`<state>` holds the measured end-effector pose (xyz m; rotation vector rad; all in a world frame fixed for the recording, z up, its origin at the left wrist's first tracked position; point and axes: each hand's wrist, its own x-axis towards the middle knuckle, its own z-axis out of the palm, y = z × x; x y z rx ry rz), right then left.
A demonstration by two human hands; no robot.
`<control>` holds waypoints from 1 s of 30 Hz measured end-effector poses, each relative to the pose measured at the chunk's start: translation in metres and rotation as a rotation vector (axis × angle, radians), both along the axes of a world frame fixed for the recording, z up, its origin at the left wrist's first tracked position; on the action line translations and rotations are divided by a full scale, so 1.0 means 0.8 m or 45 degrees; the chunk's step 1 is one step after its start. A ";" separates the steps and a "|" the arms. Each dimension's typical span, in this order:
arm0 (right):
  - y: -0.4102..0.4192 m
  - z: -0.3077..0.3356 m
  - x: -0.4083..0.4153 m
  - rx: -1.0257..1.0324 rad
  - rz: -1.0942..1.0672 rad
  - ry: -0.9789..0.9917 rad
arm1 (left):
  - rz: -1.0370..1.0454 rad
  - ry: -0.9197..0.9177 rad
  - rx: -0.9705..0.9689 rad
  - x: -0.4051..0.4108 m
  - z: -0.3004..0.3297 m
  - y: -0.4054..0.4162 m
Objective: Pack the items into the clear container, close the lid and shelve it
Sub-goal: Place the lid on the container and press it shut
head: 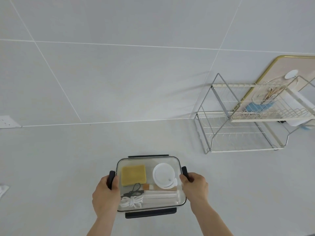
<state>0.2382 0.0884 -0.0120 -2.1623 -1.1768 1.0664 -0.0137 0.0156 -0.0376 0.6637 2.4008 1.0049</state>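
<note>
Both hands clasp the lidded clear container (150, 183) near the table's (51, 167) front edge: the left hand (105, 195) curls around its left dark latch (111, 178), the right hand (195, 186) around the right latch (185, 171). Inside lie a yellow sponge (133, 174), a white round lid (164, 175) and a coiled white cable (132, 201). A wire rack (238, 120) stands at the table's far right.

It looked like a home kitchen. A pale grey countertop (68, 167) met a wall of large grey tiles with white grout (119, 74), where a white wall socket (8, 121) sat low. A two-tier white wire dish rack (238, 116) stood against a gold-rimmed pink tray (289, 65).
</note>
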 end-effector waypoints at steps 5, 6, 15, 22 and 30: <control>0.027 0.002 0.001 -0.013 -0.042 0.033 | 0.014 -0.069 0.019 -0.001 -0.003 0.026; 0.033 0.002 0.003 -0.025 -0.057 0.047 | 0.019 -0.076 0.024 -0.001 -0.003 0.032; 0.051 -0.014 0.023 -0.104 -0.107 0.462 | 0.089 -0.380 0.188 -0.001 -0.012 0.043; 0.053 -0.006 0.031 -0.246 -0.164 0.687 | 0.108 -0.765 0.231 -0.019 0.002 0.039; 0.049 0.003 -0.001 0.211 0.091 -0.060 | -0.129 0.041 0.067 -0.008 0.025 0.068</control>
